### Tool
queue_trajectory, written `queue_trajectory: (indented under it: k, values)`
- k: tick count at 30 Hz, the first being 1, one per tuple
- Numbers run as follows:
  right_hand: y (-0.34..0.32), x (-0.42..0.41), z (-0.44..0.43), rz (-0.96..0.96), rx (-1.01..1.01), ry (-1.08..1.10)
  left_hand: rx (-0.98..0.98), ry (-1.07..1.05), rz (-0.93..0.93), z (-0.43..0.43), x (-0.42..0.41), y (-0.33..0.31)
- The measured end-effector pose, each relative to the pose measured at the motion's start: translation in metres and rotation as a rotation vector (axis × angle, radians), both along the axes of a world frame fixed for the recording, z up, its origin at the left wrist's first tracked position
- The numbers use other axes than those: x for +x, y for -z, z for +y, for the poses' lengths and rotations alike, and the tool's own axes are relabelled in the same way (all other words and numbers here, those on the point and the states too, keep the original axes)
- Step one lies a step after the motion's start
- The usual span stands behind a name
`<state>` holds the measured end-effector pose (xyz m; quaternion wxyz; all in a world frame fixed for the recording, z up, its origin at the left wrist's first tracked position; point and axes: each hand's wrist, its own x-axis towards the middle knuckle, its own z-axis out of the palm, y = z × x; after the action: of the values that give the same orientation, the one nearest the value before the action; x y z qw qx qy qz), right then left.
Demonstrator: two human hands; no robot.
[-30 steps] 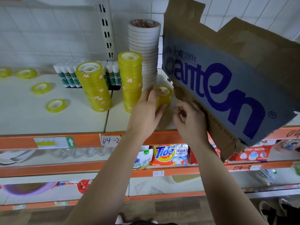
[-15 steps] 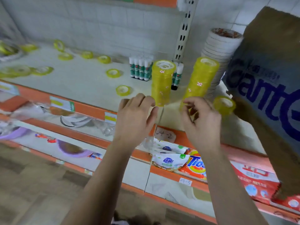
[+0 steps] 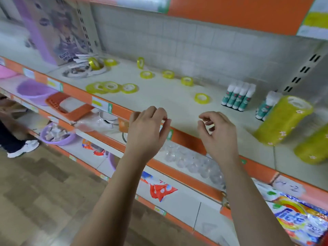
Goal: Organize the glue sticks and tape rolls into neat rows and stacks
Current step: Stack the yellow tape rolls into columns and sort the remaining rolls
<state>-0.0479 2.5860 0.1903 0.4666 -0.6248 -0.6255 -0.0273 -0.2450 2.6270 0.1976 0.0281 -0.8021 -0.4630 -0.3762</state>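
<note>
Both my hands hover over the front edge of the white shelf (image 3: pixel 159 96), holding nothing. My left hand (image 3: pixel 147 128) and my right hand (image 3: pixel 218 132) have loosely curled fingers. Loose yellow tape rolls lie scattered: one (image 3: pixel 201 98) beyond my right hand, an overlapping group (image 3: pixel 108 87) to the left, several more (image 3: pixel 168 74) near the back wall. Two tall stacks of yellow tape (image 3: pixel 282 119) (image 3: pixel 312 148) stand at the right. White-capped green glue sticks (image 3: pixel 238 96) stand in a row behind them, with more glue sticks (image 3: pixel 266 107) partly hidden by the stack.
White tape rolls (image 3: pixel 79 71) lie at the far left beside a purple box (image 3: pixel 53 29). Lower shelves hold purple basins (image 3: pixel 33 89), clear cups (image 3: pixel 191 160) and detergent bags (image 3: pixel 298 219). Another person's shoe (image 3: pixel 24 148) stands on the floor at left.
My view has swung left along the shelf. My left hand let go of the small tape stack, and both hands moved left, away from the stacks and the cardboard box.
</note>
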Motion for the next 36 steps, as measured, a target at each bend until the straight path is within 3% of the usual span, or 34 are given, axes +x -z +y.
queue_trajectory:
  k: [14, 30, 36]
  values:
    - [-0.006, -0.024, 0.132, -0.010, -0.023, 0.117, -0.061, 0.067, 0.005, 0.126, -0.035, 0.013]
    - [0.018, 0.010, 0.262, -0.043, -0.407, 0.375, -0.111, 0.214, -0.007, 0.215, -0.035, 0.015]
    - [0.021, 0.008, 0.267, -0.079, -0.416, 0.427, -0.118, 0.276, 0.033, 0.250, -0.030, 0.016]
